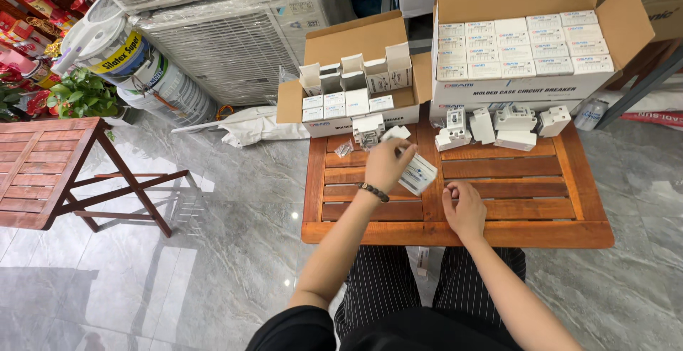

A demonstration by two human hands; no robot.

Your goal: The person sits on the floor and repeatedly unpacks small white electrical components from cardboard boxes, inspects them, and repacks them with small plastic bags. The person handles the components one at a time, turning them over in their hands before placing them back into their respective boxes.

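Observation:
My left hand [386, 164], with a dark bead bracelet on the wrist, holds a small white carton [418, 174] over the middle of a slatted wooden table [526, 234]. Beside it on the table, my right hand [464, 209] rests with the fingers curled; I cannot tell whether anything small is inside. Just beyond the left hand lie a white electrical unit [368, 128] and a small white box [395, 133]. Several white breaker units [514, 118] stand at the table's far right.
Two open cardboard cartons sit at the table's far edge: a smaller one [356, 38] half filled with little white boxes, a larger one [612, 20] packed full. Another wooden table [35, 166] stands left. Wrapped appliances [235, 45], a paint bucket [117, 56] and a plant [82, 95] stand behind, on the grey marble floor.

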